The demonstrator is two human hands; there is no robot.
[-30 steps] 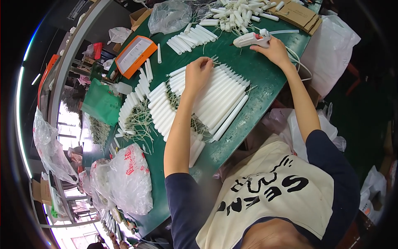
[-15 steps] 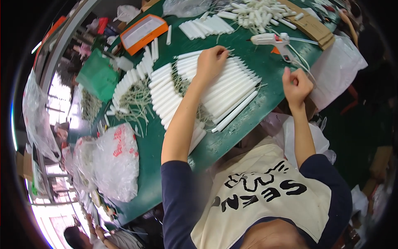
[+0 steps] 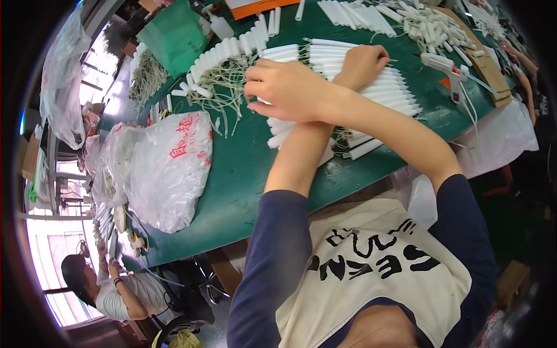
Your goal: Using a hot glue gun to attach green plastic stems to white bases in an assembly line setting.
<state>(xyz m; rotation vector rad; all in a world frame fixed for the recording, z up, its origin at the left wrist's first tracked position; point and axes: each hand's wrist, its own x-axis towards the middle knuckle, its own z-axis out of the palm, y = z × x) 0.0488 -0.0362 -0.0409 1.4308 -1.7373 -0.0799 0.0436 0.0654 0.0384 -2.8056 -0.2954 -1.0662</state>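
Observation:
White tubes (image 3: 397, 95) with thin pale wires lie side by side in a flat row on the green table (image 3: 232, 203). My left hand (image 3: 362, 64) rests over the far part of this row, its fingers curled together near the tube ends; whatever they grip is hidden. Crossing above my left forearm, my right hand (image 3: 284, 87) reaches leftward, fingers and thumb apart, with nothing visible in it. Just beyond its fingertips lie loose wires (image 3: 223, 81) from another row of white tubes (image 3: 229, 51). My arms cover much of the flat row.
A white glue gun (image 3: 444, 65) with a cord lies at the right, near cardboard (image 3: 484, 69). More tubes (image 3: 429, 26) are heaped at the back. A clear plastic bag (image 3: 171, 168) sits at left, below a green bag (image 3: 177, 37). Another person (image 3: 130, 296) sits lower left.
My right hand has swung from the table's right side across my left forearm, and its fist has opened. My left hand stays over the tubes. The view has shifted toward the left.

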